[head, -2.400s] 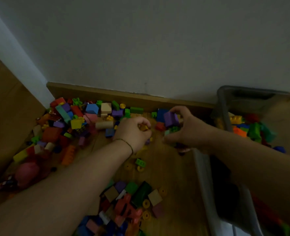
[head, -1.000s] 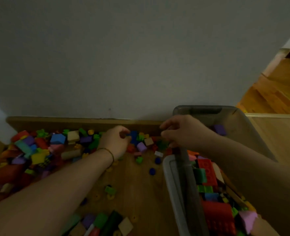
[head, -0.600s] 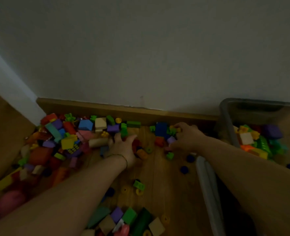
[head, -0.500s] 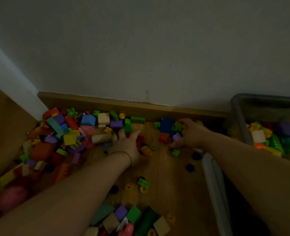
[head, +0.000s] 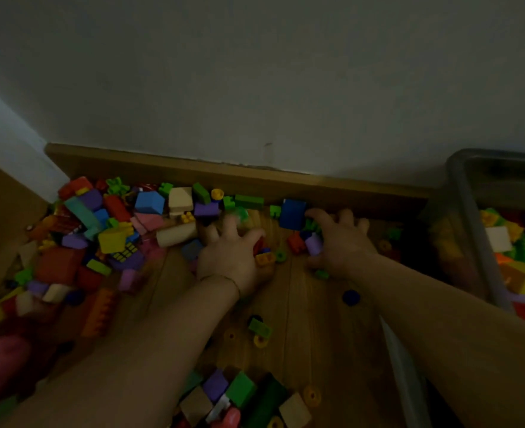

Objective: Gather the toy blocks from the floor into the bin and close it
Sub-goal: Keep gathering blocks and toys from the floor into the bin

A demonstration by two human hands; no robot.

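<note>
A big pile of coloured toy blocks [head: 116,230] lies on the wooden floor at the left along the wall. My left hand [head: 229,257] is down on the floor with fingers spread, touching small red and orange blocks [head: 264,257]. My right hand [head: 338,239] reaches over loose blocks beside a blue block [head: 292,214], fingers splayed; a small purple block [head: 313,244] sits at its thumb. The grey translucent bin [head: 465,211] stands at the right, uncovered, with several blocks [head: 520,251] inside.
A wooden baseboard [head: 224,177] and grey wall close off the far side. More blocks [head: 239,396] lie near the bottom edge, and small rings and a green brick [head: 259,327] are scattered between my arms. A pale strip [head: 400,366] runs along the bin's near side.
Both hands went from the bin's edge down to the floor blocks. Since half a second ago both hands' fingers have spread wider over the blocks; the view has shifted slightly left.
</note>
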